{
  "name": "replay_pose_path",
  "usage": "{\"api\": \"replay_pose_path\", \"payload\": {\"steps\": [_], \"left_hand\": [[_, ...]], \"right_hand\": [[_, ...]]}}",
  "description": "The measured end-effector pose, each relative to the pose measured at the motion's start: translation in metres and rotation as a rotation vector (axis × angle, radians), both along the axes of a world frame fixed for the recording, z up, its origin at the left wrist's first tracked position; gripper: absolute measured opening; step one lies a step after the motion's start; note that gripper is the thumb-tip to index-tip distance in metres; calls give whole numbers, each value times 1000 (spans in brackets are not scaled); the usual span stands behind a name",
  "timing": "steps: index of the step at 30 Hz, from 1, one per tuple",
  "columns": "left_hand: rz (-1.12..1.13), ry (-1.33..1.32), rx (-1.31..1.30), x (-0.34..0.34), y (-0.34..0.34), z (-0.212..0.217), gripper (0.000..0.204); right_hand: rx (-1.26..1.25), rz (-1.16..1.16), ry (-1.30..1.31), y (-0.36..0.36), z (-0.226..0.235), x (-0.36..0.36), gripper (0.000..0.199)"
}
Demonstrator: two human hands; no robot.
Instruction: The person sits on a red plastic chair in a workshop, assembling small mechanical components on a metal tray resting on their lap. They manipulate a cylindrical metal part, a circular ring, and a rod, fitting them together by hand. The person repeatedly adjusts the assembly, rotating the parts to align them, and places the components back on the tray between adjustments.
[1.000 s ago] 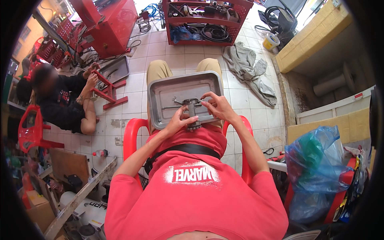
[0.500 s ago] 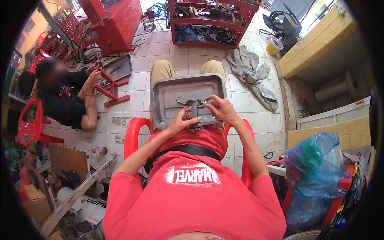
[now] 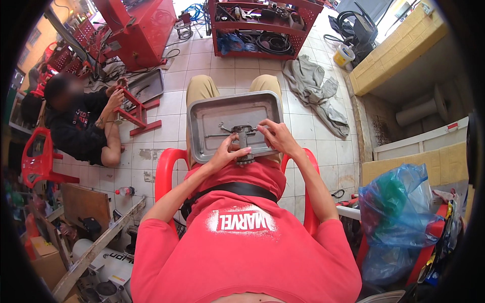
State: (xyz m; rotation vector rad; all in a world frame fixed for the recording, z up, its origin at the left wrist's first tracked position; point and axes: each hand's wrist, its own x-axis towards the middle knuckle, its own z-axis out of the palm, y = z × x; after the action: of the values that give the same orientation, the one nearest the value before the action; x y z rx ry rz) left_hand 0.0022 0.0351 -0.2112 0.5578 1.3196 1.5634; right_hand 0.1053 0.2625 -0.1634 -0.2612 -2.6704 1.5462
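A grey metal tray (image 3: 276, 108) rests across my thighs. My left hand (image 3: 225, 153) is closed around a grey cylindrical metal part (image 3: 243, 142) with a toothed or flanged end, held over the tray's near rim. At the far end of that part, my right hand (image 3: 277, 136) has its fingertips pinched together against its right side. Whatever is between those fingertips is too small to make out. A thin metal rod (image 3: 216, 135) and a small metal fitting (image 3: 223, 127) lie in the tray, left of the part.
Red chair arms (image 3: 165, 177) flank me. A red tool cart (image 3: 252, 31) stands ahead; a grey cloth (image 3: 316, 91) lies on the tiled floor. At left, another person (image 3: 83, 118) works by a red metal frame (image 3: 137, 111). Blue plastic bags (image 3: 399, 212) hang at right.
My right fingertips have shifted slightly in against the metal part, and the shiny bit by them no longer shows. The left hand keeps its hold. The whole view has moved slightly.
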Motion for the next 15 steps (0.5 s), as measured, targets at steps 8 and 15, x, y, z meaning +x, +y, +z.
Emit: {"api": "replay_pose_path", "payload": {"steps": [8, 15], "left_hand": [[8, 53, -7, 2, -1, 4, 60], [-25, 101, -52, 1, -1, 5, 58]], "right_hand": [[51, -5, 64, 0, -4, 0, 26], [100, 27, 63, 3, -2, 0, 27]]}}
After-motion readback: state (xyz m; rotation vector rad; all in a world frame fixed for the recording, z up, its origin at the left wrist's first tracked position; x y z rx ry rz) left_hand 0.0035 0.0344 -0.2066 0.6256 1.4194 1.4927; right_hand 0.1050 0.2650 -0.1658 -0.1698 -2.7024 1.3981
